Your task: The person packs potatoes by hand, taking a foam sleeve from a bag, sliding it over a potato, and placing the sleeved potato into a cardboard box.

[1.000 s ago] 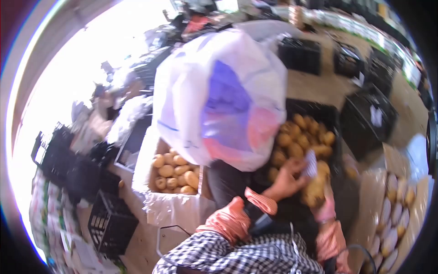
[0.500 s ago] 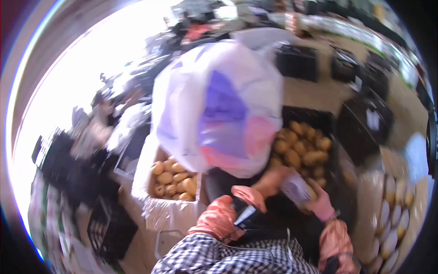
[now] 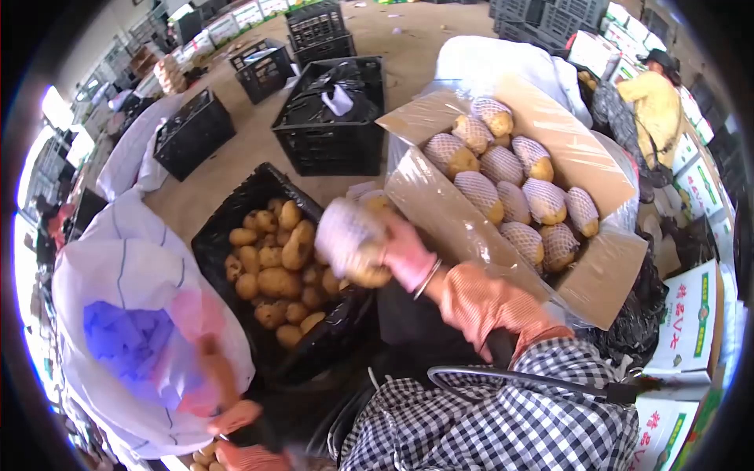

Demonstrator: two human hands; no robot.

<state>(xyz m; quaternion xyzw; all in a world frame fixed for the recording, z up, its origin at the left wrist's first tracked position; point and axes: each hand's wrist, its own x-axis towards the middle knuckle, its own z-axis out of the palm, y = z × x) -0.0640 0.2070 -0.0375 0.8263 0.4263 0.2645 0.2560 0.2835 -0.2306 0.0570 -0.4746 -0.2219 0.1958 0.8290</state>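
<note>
My right hand is closed around a potato covered in a white foam net sleeve, held between the black-lined crate and the carton. Loose bare potatoes fill the crate, which has black plastic lining at its rim. To the right stands an open cardboard carton holding netted potatoes in rows. At lower left, my left hand reaches into a white sack of purple foam net sleeves. Its fingers are blurred and partly hidden.
Black plastic crates stand on the floor ahead. A stuffed white sack lies behind the carton. Printed white cartons line the right side, where another person in yellow bends down. More potatoes show at the bottom left.
My view has swung right, bringing the carton fully into sight. My right hand has carried the netted potato toward the carton; my left hand has moved apart from it to the white sack.
</note>
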